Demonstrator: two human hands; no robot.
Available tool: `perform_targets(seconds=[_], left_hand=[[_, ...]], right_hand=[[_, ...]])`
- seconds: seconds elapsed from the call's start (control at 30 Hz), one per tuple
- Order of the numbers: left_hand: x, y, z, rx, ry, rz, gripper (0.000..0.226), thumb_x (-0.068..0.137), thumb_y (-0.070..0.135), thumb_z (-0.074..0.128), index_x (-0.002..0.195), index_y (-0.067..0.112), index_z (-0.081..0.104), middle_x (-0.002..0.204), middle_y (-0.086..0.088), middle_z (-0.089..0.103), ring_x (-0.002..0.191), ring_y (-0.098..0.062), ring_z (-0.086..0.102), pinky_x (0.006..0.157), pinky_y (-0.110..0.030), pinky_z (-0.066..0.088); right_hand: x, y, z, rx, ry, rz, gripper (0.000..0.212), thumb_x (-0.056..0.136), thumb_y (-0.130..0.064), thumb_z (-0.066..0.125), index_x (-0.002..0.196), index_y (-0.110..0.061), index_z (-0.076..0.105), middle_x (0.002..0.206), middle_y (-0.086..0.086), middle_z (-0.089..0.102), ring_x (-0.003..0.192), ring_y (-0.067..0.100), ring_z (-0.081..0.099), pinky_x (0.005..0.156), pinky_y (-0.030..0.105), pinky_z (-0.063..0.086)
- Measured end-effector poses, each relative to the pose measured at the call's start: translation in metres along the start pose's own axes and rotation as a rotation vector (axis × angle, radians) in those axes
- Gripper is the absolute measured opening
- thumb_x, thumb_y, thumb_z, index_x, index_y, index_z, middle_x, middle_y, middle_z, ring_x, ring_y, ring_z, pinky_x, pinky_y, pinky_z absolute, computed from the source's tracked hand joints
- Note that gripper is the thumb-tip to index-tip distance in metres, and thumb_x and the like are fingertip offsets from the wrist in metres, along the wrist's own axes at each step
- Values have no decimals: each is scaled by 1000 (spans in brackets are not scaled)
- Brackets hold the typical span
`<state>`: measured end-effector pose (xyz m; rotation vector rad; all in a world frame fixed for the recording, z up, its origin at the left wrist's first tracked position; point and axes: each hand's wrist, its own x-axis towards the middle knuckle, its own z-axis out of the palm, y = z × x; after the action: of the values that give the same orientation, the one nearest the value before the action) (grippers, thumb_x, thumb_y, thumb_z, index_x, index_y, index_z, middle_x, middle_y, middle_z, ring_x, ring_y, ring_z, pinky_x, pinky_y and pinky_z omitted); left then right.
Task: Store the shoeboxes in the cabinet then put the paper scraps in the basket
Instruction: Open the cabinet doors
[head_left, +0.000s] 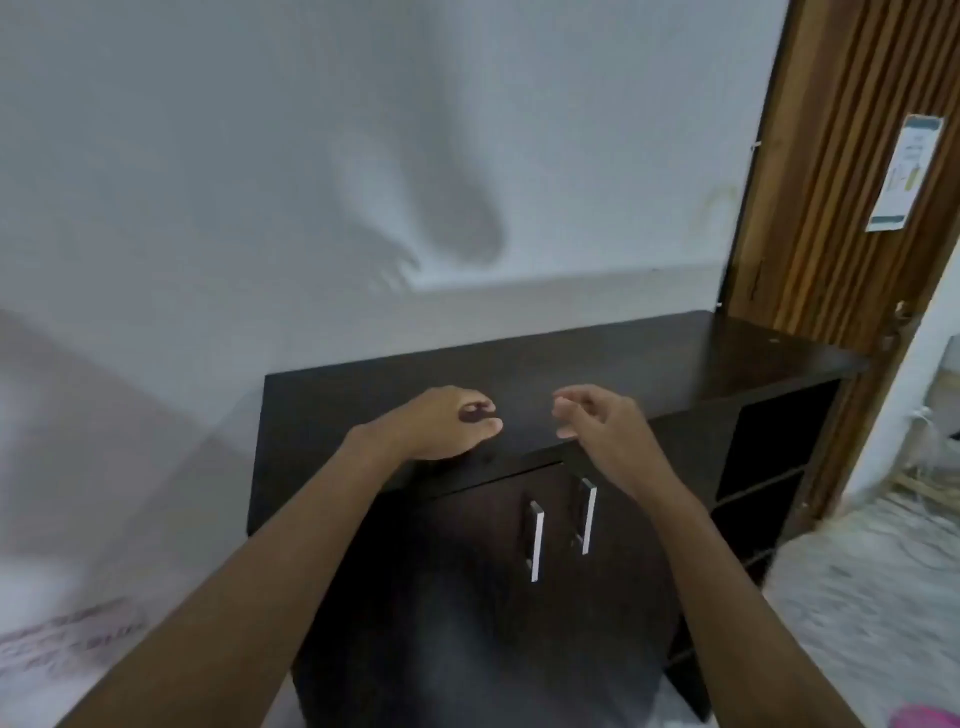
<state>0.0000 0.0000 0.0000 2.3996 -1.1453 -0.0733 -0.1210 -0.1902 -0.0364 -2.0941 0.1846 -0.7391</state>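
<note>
Both doors of the dark cabinet (519, 545) are closed. Above its top's front edge, the left hand (441, 423) and right hand (597, 421) hover, fingers loosely curled, holding nothing. Shoeboxes are not visible.

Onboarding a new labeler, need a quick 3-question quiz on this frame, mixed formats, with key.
1. True or false: both doors of the cabinet are shut.
2. Multiple choice: where is the left hand? A) gripping a door handle B) over the cabinet top near its front edge C) inside an open shelf
3. Fill in: the two vertical door handles are ____-coloured.

Key
1. True. Both door fronts sit flush.
2. B. It is over the top; the right hand is beside it with fingers loosely curled. Neither holds anything.
3. Silver. No shoeboxes or paper scraps are visible here.
</note>
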Motion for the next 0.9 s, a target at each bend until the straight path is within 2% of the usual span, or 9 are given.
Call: perform_targets(seconds=[0.07, 0.17, 0.33, 0.53, 0.67, 0.7, 0.77, 0.83, 0.9], left_hand=[[-5, 2, 21, 31, -36, -17, 47, 94, 51, 52, 134, 27, 55, 141, 5, 52, 130, -14, 47, 113, -37, 33], [-13, 5, 46, 132, 34, -39, 51, 94, 54, 49, 140, 33, 48, 155, 4, 36, 143, -18, 31, 120, -51, 12], [-13, 0, 48, 156, 86, -44, 50, 94, 59, 45, 140, 39, 47, 156, 7, 33, 144, -17, 29, 120, -48, 13], [-9, -4, 49, 120, 114, -55, 48, 92, 60, 49, 135, 41, 52, 155, 9, 35, 142, -16, 32, 119, -45, 14], [-9, -5, 52, 103, 147, -10, 45, 92, 58, 51, 132, 39, 56, 153, 7, 39, 140, -16, 36, 120, -49, 16], [-9, -6, 53, 92, 157, 5, 43, 92, 57, 52, 131, 39, 57, 152, 7, 41, 139, -16, 37, 119, -50, 16], [-8, -8, 54, 64, 167, 30, 42, 92, 56, 52, 129, 39, 59, 150, 6, 43, 139, -15, 38, 119, -52, 15], [-7, -11, 55, 51, 155, 48, 42, 92, 55, 52, 129, 38, 59, 150, 5, 43, 139, -15, 37, 119, -54, 13], [-4, -14, 57, 45, 148, 67, 42, 92, 54, 51, 129, 37, 59, 150, 3, 43, 139, -17, 37, 118, -55, 12]], right_hand=[[-19, 20, 9, 36, 56, 120, 8, 95, -31, 61, 99, -30, 68, 93, -9, 72, 85, 6, 69, 74, 23, 49], [-53, 58, 30, 38, 23, 248, 11, 93, -38, 59, 95, -32, 68, 92, -11, 71, 85, 8, 68, 75, 27, 53], [-72, 81, 59, 44, -59, 329, 41, 83, -67, 51, 104, -35, 66, 100, -16, 69, 94, 3, 66, 83, 31, 53], [-72, 77, 82, 60, 94, 374, 25, 93, -50, 57, 95, -27, 68, 86, -15, 69, 84, -1, 63, 75, 24, 48], [-72, 68, 92, 104, 193, 392, 22, 96, -43, 56, 98, -24, 66, 83, -11, 69, 79, 2, 64, 66, 18, 43], [-72, 66, 96, 137, 223, 400, 20, 96, -41, 56, 99, -24, 64, 84, -8, 69, 79, 6, 66, 66, 19, 46], [-75, 62, 105, 203, 294, 433, 16, 96, -39, 58, 106, -27, 57, 87, -4, 70, 79, 12, 69, 73, 33, 56], [-78, 59, 112, 218, 356, 467, 33, 94, -41, 58, 124, -31, 47, 89, -2, 71, 80, 18, 70, 79, 44, 58], [-82, 55, 116, 191, 381, 482, 50, 93, -46, 55, 138, -39, 37, 90, -1, 71, 82, 21, 70, 79, 47, 58]])
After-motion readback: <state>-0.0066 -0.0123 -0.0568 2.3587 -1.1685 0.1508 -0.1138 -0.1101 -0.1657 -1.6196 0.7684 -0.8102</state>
